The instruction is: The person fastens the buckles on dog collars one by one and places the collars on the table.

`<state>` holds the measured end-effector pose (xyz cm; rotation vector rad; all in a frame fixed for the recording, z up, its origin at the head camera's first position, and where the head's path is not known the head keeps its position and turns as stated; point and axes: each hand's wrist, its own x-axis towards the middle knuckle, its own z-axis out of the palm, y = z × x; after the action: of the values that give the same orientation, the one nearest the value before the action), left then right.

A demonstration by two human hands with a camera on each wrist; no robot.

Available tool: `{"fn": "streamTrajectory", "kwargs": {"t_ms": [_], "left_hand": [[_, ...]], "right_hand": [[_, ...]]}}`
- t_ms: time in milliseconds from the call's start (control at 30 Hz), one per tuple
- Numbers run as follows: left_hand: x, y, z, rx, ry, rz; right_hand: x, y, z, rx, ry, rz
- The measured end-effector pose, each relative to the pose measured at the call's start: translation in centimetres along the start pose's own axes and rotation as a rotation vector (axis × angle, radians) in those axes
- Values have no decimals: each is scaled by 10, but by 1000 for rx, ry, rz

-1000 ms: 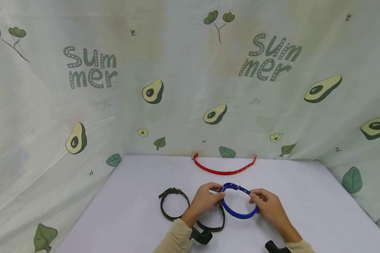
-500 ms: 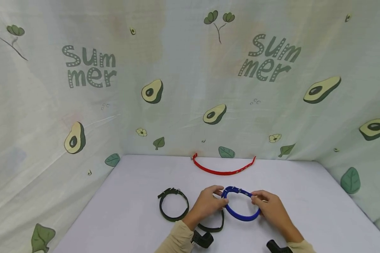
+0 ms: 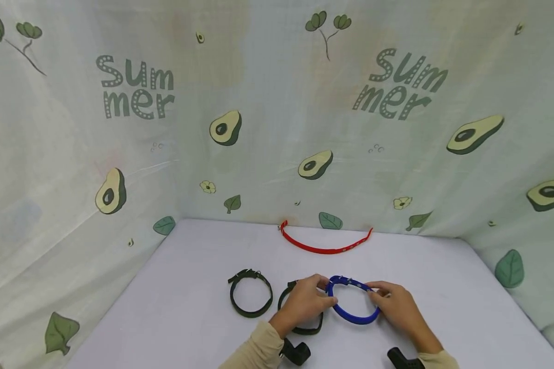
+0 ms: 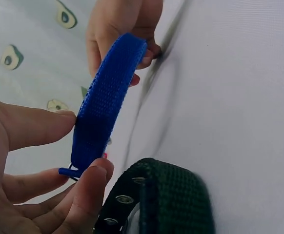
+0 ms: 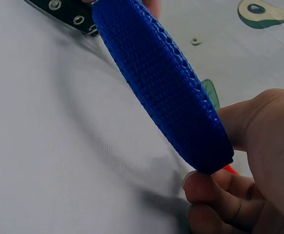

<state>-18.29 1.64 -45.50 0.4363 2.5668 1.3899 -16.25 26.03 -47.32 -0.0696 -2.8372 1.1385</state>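
Head view: blue buckled webbing collar (image 3: 356, 320) was up between both hands at 5 o'clock from frame centre, closed into a ring, buckle near its 11, metal eyelets toward 1. Left hand (image 3: 306, 301) pinched it at the ring's 9, right hand (image 3: 397, 306) at its 3, fingers closed on the strap on both. One dark green collar (image 3: 249, 313) lay looped on the table (image 3: 180, 307), well off at 9 o'clock from the blue one; second green collar (image 3: 308, 331) was at 8, partly hidden by the left hand. Red collar (image 3: 323, 251) lay unlooped at 11, by the printed backdrop cloth (image 3: 258, 77).

Left wrist view: left fingers gripped the near end of the blue strap from 8 o'clock; right hand held the far end at 12. A green collar with eyelets sat at 6.

Right wrist view: right fingers pinched the strap's lower end at 4. Green strap with eyelets at 11. Shadow fell on the table, apart from the blue strap.
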Motion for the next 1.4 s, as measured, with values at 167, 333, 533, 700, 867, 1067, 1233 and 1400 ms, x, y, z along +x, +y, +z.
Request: {"fn": "streamTrajectory", "kwargs": {"t_ms": [167, 333, 533, 700, 867, 1067, 1233, 1400], "left_hand": [[-3, -3, 3, 68, -43, 30], [-3, -3, 3, 125, -54, 78], [-3, -6, 5, 106, -97, 88], [-4, -7, 6, 95, -96, 94], [-2, -6, 7, 108, -97, 122], [3, -7, 7, 156, -71, 187], [1, -7, 6, 148, -73, 174], [1, -5, 5, 138, -84, 185]], "right_hand": [[-1, 6, 3, -53, -28, -17], [-2, 6, 3, -79, -25, -30], [-4, 4, 3, -93, 11, -18], [-4, 4, 5, -114, 39, -36], [-2, 5, 3, -123, 52, -53], [1, 3, -2, -131, 74, -83], [0, 4, 0, -136, 54, -84], [-3, 4, 0, -145, 62, -84]]}}
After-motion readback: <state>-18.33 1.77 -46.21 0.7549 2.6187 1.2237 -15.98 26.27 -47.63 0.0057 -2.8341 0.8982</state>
